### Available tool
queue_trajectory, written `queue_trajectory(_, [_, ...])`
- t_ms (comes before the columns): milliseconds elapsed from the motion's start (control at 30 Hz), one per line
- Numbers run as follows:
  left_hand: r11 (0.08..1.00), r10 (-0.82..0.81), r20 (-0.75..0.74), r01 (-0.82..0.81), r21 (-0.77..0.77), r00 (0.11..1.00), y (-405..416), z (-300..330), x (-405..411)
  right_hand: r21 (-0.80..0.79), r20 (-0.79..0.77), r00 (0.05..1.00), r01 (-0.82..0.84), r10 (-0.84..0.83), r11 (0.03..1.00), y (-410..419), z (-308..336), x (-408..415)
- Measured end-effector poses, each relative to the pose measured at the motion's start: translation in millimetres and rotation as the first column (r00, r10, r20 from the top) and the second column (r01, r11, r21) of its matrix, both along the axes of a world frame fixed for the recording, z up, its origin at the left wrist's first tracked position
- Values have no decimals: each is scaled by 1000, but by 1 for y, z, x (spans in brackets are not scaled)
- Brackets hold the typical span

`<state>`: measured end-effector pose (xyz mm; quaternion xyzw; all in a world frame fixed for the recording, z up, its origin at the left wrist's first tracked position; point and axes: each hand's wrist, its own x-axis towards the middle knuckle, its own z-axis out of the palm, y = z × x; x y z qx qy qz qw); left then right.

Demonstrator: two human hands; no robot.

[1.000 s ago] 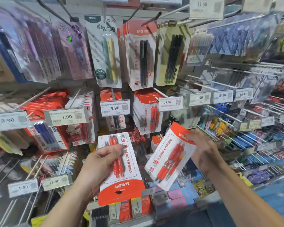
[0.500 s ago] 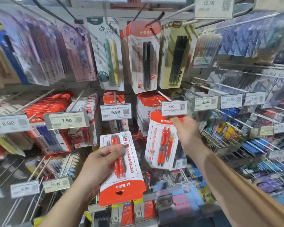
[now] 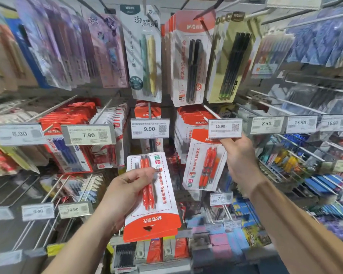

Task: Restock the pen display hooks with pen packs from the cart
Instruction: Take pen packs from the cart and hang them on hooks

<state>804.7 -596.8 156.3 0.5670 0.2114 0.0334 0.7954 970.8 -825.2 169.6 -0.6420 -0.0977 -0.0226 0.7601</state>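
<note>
upside-down pen pack (image 3: pixel 152 196) held in left hand (image 3: pixel 125 192) | upright pen pack (image 3: pixel 204 161) held right of it, under 15.90 price tag (image 3: pixel 225 127)

A shop wall full of metal hooks (image 3: pixel 53 107) filled the whole view. White price tags (image 3: pixel 150 128) hung at the hook ends, with numbers like 9.90 and 7.90 (image 3: pixel 88 134). Purple packs (image 3: pixel 105 54) hung up high on the left. Blue packs (image 3: pixel 323 186) sat low on the right. The light was bright and even.
</note>
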Motion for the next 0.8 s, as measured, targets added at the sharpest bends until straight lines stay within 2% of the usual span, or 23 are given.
queue_trajectory(133, [1000, -8, -10, 8, 1, 1000, 0, 1, 0, 6, -19, 998, 64, -64, 998, 0, -3, 11])
queue_trajectory(300, [1000, -5, -14, 5, 16, 1000, -3, 4, 2, -30, -50, 997, 49, -50, 998, -1, -2, 18])
queue_trajectory(500, [999, 19, -29, -20, -47, 999, -4, 0, 6, -53, -126, 981, 143, -149, 988, 3, 3, 28])
queue_trajectory(633, [999, 22, -32, -23, -34, 999, -1, -2, 6, 74, -239, 970, 68, -48, 995, 13, 0, 36])
queue_trajectory(733, [999, 38, -31, -39, -30, 999, 3, -3, 4, 28, -191, 981, -6, 11, 1000, 16, -1, 44])
queue_trajectory(800, [997, 62, -30, -63, -40, 998, 6, -5, 3, 102, -124, 988, -77, 90, 992, 18, -2, 50])
